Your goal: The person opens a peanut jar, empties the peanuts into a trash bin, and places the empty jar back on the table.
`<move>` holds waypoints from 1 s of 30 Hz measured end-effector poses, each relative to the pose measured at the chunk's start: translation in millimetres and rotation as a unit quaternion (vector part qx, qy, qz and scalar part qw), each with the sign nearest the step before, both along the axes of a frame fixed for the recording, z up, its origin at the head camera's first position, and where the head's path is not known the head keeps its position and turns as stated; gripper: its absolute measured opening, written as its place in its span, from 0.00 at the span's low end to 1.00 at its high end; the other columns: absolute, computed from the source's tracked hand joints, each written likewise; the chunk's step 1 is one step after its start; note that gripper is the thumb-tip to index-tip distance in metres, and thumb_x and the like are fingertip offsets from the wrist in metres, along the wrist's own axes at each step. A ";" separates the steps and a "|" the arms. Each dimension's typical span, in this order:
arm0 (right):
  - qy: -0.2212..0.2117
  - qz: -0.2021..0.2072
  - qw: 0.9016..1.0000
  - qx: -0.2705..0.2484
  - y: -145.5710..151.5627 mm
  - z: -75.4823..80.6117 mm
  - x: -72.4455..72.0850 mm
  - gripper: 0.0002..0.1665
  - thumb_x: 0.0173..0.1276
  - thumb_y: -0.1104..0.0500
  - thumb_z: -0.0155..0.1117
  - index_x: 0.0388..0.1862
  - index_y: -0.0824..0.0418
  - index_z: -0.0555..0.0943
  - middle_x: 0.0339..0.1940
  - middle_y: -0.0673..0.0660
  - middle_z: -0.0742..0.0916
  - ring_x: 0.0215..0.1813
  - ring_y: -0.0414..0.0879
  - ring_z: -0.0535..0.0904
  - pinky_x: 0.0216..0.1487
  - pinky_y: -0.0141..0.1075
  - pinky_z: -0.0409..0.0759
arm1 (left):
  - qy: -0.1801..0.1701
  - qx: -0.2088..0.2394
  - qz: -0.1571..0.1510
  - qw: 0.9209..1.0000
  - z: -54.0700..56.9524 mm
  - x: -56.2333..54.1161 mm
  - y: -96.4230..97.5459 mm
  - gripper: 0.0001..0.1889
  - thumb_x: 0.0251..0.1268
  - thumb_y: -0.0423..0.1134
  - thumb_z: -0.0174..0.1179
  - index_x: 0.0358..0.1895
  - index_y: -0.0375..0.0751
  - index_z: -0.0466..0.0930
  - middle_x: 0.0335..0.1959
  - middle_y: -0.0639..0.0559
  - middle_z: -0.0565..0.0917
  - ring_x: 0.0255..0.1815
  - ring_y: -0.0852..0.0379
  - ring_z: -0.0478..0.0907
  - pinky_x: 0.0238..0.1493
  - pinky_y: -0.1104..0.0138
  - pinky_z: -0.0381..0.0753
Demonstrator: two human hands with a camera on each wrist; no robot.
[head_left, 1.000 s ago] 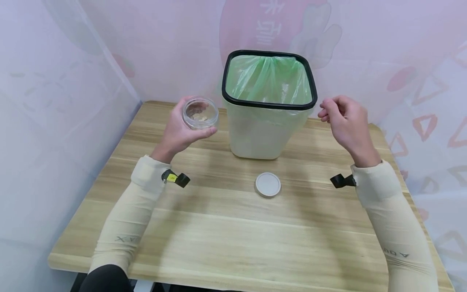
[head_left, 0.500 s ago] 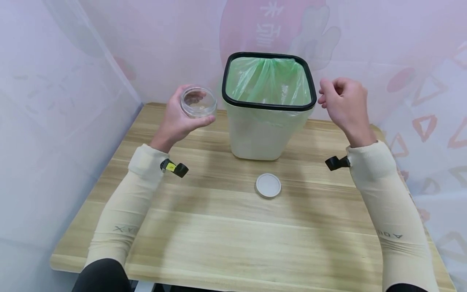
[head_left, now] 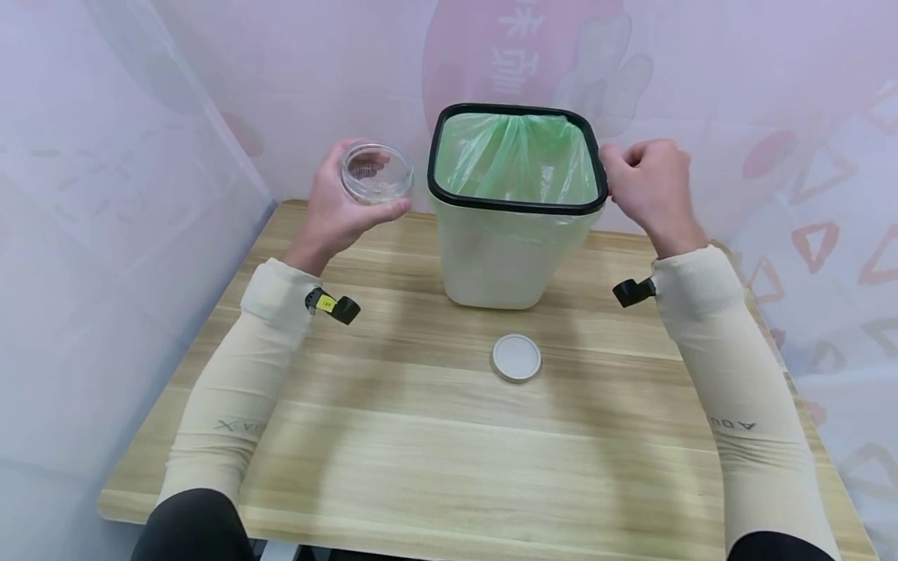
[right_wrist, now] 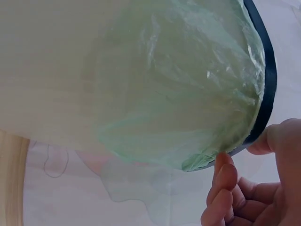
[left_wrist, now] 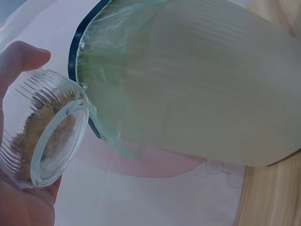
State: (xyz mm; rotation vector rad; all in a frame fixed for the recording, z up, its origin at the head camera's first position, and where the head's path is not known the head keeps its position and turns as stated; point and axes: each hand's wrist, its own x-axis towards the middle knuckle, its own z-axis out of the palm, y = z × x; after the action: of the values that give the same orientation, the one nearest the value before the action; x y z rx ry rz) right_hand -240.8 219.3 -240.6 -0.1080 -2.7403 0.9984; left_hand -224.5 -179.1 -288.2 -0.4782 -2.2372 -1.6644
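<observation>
My left hand [head_left: 333, 199] holds a clear glass jar [head_left: 376, 191] to the left of the trash bin, fingers wrapped round its side and thumb along the near side. In the left wrist view, brownish bits show through the ribbed wall of the jar [left_wrist: 47, 127]. A pale trash bin [head_left: 491, 257] with a black rim stands upright, lined with a green plastic bag [head_left: 515, 156]. My right hand [head_left: 652, 183] is at the right side of the rim. In the right wrist view, its thumb and forefinger [right_wrist: 225, 176] pinch the black rim [right_wrist: 268, 89] between them.
A round white lid [head_left: 516, 358] lies on the wooden table [head_left: 435, 460] in front of the bin. Printed fabric walls [head_left: 337, 70] stand close behind and at both sides of the table.
My right hand has moved up and left until its fingers reach the bin's rim. The left hand has raised the jar slightly. The bin and lid have stayed in place.
</observation>
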 end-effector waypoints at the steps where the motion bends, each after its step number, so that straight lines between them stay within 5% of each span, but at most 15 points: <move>1: -0.004 -0.001 1.000 0.005 -0.3 0.1 -0.9 0.34 0.71 0.37 0.49 0.12 0.54 0.80 0.10 0.39 0.80 0.23 0.45 0.74 0.22 0.37 0.66 | 0.001 -0.004 0.003 1.000 1.7 -1.0 0.0 0.40 0.45 0.33 0.83 0.65 0.39 0.74 0.55 0.52 0.83 0.60 0.58 0.77 0.67 0.62 0.77; 8: -0.050 -0.009 0.998 0.028 -4.0 3.0 -7.1 0.37 0.70 0.36 0.48 0.04 0.52 0.70 0.06 0.44 0.80 0.17 0.45 0.68 0.18 0.37 0.60 | 0.003 -0.019 0.015 1.000 12.7 -10.2 1.5 0.42 0.45 0.35 0.83 0.66 0.41 0.73 0.55 0.54 0.82 0.60 0.59 0.76 0.64 0.67 0.75; 17: -0.080 -0.015 0.995 0.065 -11.1 9.0 -13.2 0.31 0.67 0.42 0.48 0.05 0.52 0.64 0.06 0.43 0.62 0.15 0.42 0.55 0.16 0.35 0.56 | 0.009 -0.040 0.025 0.999 24.1 -21.3 3.8 0.43 0.46 0.36 0.83 0.69 0.41 0.71 0.57 0.53 0.81 0.61 0.59 0.74 0.67 0.67 0.74; 30: -0.108 -0.014 0.991 0.078 -14.8 9.3 -18.8 0.32 0.73 0.42 0.47 0.08 0.51 0.65 0.08 0.43 0.63 0.17 0.42 0.57 0.18 0.35 0.59 | -0.001 -0.047 0.026 0.999 35.5 -33.2 7.7 0.43 0.46 0.35 0.83 0.68 0.41 0.70 0.61 0.47 0.81 0.61 0.57 0.77 0.67 0.65 0.79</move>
State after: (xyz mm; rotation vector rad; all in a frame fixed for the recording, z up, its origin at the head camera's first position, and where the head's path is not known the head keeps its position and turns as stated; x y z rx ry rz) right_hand -259.6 204.5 -231.3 -0.2425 -2.9913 0.8044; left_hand -257.6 -171.4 -252.7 -0.4372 -2.3162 -1.5413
